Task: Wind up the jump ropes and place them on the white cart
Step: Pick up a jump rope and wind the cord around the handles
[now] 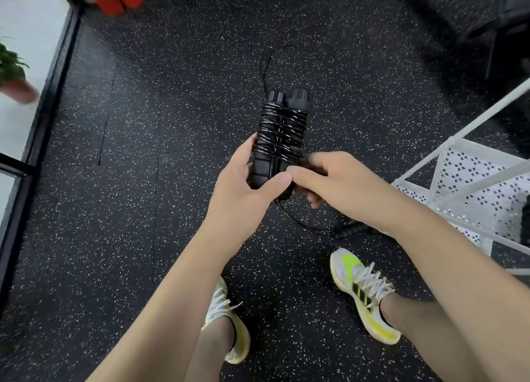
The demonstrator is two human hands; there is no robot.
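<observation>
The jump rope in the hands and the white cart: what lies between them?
In the head view, the right hand and bare speckled floor lie between the wound jump rope and the white cart.

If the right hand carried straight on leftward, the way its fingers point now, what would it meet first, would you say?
The right hand points left across the picture, its thumb tip already against the left hand's thumb. It would most likely press first into that thumb and the wound jump rope gripped there; depth looks shared.
</observation>
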